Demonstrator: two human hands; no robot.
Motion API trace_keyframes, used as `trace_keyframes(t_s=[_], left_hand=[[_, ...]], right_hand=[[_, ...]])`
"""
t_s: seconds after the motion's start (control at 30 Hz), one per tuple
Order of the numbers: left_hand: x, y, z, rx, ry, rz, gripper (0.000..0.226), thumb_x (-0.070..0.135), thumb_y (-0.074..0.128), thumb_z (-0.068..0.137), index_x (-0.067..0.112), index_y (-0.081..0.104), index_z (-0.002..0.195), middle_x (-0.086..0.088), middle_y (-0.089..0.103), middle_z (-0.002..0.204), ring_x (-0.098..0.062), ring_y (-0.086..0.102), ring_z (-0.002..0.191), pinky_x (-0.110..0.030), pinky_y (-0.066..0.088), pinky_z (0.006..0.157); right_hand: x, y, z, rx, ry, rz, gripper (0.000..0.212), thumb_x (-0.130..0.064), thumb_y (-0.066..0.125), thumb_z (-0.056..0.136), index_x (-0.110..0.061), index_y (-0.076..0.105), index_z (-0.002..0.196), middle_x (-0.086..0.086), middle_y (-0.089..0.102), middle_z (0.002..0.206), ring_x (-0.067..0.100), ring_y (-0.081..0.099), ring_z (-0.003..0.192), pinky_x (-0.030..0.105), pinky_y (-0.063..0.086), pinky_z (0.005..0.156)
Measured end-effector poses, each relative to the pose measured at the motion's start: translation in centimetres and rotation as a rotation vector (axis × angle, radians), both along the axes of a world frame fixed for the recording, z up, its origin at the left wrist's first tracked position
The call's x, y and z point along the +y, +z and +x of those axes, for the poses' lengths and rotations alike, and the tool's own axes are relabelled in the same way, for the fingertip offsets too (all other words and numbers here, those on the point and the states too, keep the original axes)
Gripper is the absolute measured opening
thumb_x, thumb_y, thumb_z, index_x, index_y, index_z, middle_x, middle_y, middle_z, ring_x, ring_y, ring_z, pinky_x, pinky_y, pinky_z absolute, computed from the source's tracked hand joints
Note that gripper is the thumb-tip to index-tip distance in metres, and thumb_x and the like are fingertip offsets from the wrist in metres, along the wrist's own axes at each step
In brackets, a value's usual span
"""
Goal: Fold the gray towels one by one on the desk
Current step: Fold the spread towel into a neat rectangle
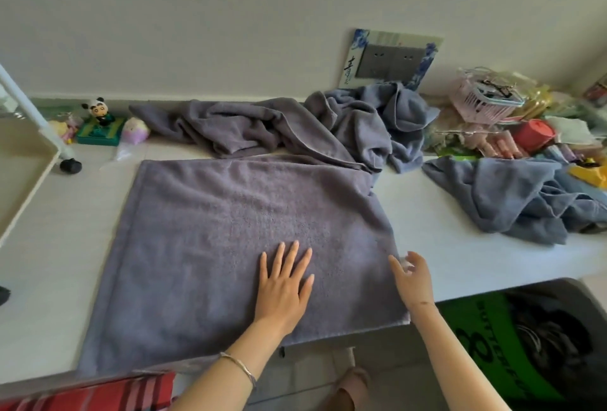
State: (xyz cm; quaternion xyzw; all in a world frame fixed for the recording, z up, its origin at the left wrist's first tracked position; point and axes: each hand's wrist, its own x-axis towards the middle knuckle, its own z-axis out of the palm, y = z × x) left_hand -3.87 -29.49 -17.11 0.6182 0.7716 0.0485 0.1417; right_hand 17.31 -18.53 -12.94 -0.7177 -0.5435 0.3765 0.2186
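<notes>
1. While the left hand [282, 282] lies flat with its fingers straight and spread on the gray towel [203, 239], the right hand [410, 277] sits at that towel's right edge with its fingers loosely apart. The right hand is blurred, and I cannot tell whether it touches the cloth.
2. The towel lies smoothed out on the white counter [460, 256], and its near edge reaches the front rim.
3. A crumpled heap of towels [295, 128] touches its far edge by the wall. Another bunched towel [512, 203] lies apart on the right.
4. A panda figurine [98, 109] stands far left. A pink basket [483, 103] and a red cup [533, 134] sit in clutter far right.
</notes>
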Motion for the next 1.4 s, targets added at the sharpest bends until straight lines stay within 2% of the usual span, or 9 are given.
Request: trace_keyframes(t_s=[0.13,0.27,0.4,0.53,0.73,1.03,1.17,1.23,1.4], left_hand=[[0.1,-0.5,0.0,0.028,-0.004,0.045,0.057,0.047,0.006,0.101,0.028,0.038,0.144,0.000,0.037,0.150,-0.026,0.035,0.138,-0.049,0.006,0.113],[0.1,-1.0,0.3,0.055,-0.008,0.065,0.058,0.046,0.004,0.101,0.027,0.037,0.144,0.001,0.036,0.150,-0.025,0.033,0.139,-0.050,0.014,0.111],[0.3,-1.0,0.3,0.056,-0.011,0.092,0.057,0.045,0.005,0.101,0.027,0.038,0.143,0.001,0.038,0.150,-0.025,0.034,0.138,-0.051,0.014,0.110],[0.5,-1.0,0.4,0.063,-0.003,0.097,0.057,0.045,0.005,0.101,0.027,0.038,0.144,0.001,0.037,0.150,-0.025,0.034,0.139,-0.051,0.014,0.110],[0.4,-1.0,0.4,0.062,-0.005,0.123,0.056,0.045,0.006,0.101,0.026,0.037,0.144,0.000,0.037,0.149,-0.025,0.034,0.138,-0.050,0.013,0.111],[0.3,-1.3,0.6,0.062,-0.011,0.149,0.055,0.048,0.008,0.100,0.027,0.034,0.144,0.001,0.035,0.151,-0.025,0.031,0.140,-0.050,0.011,0.111],[0.2,-1.3,0.5,0.059,-0.006,0.149,0.057,0.048,0.007,0.100,0.027,0.036,0.144,0.001,0.036,0.150,-0.025,0.032,0.139,-0.050,0.011,0.111],[0.2,-1.3,0.5,0.061,-0.005,0.144,0.057,0.048,0.007,0.100,0.027,0.037,0.143,0.000,0.037,0.150,-0.025,0.033,0.139,-0.050,0.012,0.111],[0.3,-1.1,0.6,0.063,-0.007,0.143,0.057,0.047,0.007,0.100,0.026,0.037,0.143,0.000,0.037,0.150,-0.025,0.033,0.139,-0.051,0.013,0.110]], right_hand=[[2.8,2.6,0.3,0.337,0.047,-0.350,0.045,-0.032,0.070,0.084,0.002,0.063,0.112,0.010,0.068,0.106,0.026,0.063,0.100,0.038,0.048,0.095],[4.6,3.8,2.2,0.557,0.112,-0.329,0.035,-0.024,0.066,0.086,0.000,0.063,0.111,0.010,0.068,0.109,0.025,0.063,0.103,0.035,0.050,0.090],[4.0,1.9,3.7,0.510,0.074,-0.477,0.030,-0.023,0.069,0.083,0.002,0.061,0.098,0.013,0.062,0.110,0.023,0.059,0.097,0.031,0.049,0.080],[4.5,2.7,3.7,0.590,0.163,-0.598,0.051,-0.024,0.075,0.075,0.000,0.060,0.116,0.012,0.067,0.115,0.026,0.064,0.107,0.038,0.048,0.097],[4.8,4.3,2.4,0.655,0.242,-0.666,0.042,-0.022,0.071,0.077,-0.004,0.061,0.114,0.011,0.070,0.110,0.023,0.068,0.100,0.033,0.055,0.082],[6.6,4.7,4.0,0.596,0.258,-0.718,0.090,-0.026,0.094,0.046,-0.007,0.055,0.125,0.010,0.064,0.123,0.026,0.059,0.115,0.041,0.042,0.104],[6.4,4.5,4.7,0.557,0.279,-0.693,0.079,-0.037,0.085,0.064,-0.009,0.053,0.130,0.008,0.058,0.131,0.024,0.054,0.121,0.041,0.039,0.108],[5.6,4.4,4.7,0.489,0.367,-0.764,0.087,-0.043,0.089,0.056,-0.007,0.054,0.127,0.009,0.062,0.126,0.024,0.058,0.118,0.041,0.039,0.108],[5.3,4.4,4.8,0.551,0.303,-0.716,0.075,-0.029,0.088,0.054,-0.006,0.059,0.120,0.012,0.068,0.114,0.025,0.066,0.102,0.038,0.052,0.093]])
